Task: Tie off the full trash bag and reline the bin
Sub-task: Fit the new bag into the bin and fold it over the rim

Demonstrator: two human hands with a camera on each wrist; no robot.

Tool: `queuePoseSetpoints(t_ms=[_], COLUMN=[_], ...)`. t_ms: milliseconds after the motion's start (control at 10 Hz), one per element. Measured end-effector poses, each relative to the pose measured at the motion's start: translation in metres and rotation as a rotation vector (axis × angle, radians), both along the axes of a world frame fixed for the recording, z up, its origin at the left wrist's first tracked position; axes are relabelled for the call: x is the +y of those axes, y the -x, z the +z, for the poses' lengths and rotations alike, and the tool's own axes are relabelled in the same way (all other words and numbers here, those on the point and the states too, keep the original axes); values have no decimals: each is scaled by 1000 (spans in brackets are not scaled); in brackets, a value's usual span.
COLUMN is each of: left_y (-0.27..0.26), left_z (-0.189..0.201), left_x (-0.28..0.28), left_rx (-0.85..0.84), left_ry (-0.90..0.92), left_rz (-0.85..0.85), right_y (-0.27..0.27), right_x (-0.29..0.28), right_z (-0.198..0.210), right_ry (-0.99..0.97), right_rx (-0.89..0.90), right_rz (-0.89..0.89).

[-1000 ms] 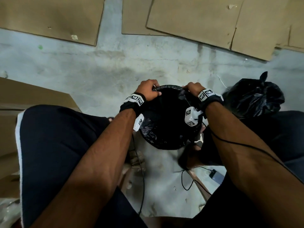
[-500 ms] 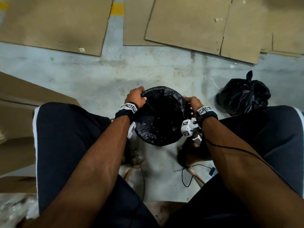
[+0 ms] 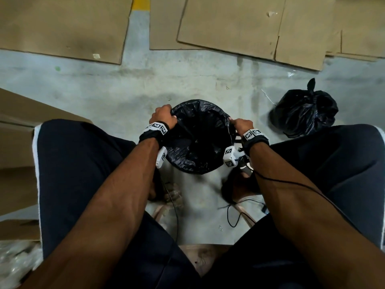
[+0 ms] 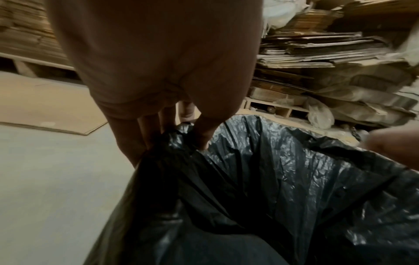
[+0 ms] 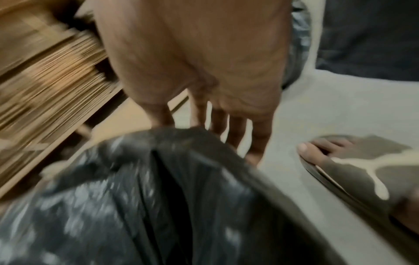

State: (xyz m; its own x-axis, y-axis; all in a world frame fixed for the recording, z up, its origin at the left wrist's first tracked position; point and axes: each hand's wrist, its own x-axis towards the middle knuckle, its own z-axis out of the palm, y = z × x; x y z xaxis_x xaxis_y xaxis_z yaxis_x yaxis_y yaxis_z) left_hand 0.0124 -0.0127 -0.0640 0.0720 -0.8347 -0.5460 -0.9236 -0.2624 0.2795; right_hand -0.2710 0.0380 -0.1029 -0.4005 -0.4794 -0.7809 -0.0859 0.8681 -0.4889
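A small round bin (image 3: 187,163) stands on the concrete floor between my knees, covered by a fresh black liner (image 3: 200,130) with its mouth spread open. My left hand (image 3: 163,116) grips the liner's edge at the left of the rim; the left wrist view shows its fingers (image 4: 140,139) and thumb pinching the bunched plastic (image 4: 294,170). My right hand (image 3: 239,124) grips the liner's edge at the right of the rim, with fingers (image 5: 258,136) curled over the blurred plastic (image 5: 181,179). The tied full trash bag (image 3: 304,113) sits on the floor to the right.
Flattened cardboard sheets (image 3: 239,28) lie on the floor beyond the bin, and more cardboard (image 3: 16,142) at the left. Stacked cardboard (image 4: 328,62) fills the background. My sandalled foot (image 5: 353,161) stands right of the bin. A black cable (image 3: 235,213) trails on the floor.
Both hands moved apart along the rim, from its far side toward its left and right sides, stretching the liner's mouth wider. The head view shifted, so the tied bag appears farther right.
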Motion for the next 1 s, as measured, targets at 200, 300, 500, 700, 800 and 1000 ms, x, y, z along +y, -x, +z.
queuePoseSetpoints(t_ms=[200, 300, 500, 700, 800, 1000], left_y=[5, 5, 14, 42, 67, 90], left_z=[-4, -1, 17, 31, 37, 37], left_x=[6, 9, 17, 55, 83, 124], left_rx=[-11, 10, 43, 52, 141, 317], left_ry=[-4, -10, 124, 289, 312, 3], left_rz=[-13, 22, 59, -101, -274, -409], right_y=[17, 22, 8, -16, -2, 14], right_x=[13, 20, 29, 69, 75, 100], right_z=[-47, -65, 10, 58, 20, -38], right_ry=[-19, 60, -3, -95, -44, -38], right_rx=[36, 110, -46, -202, -113, -111], right_rz=[114, 78, -115, -38, -8, -135])
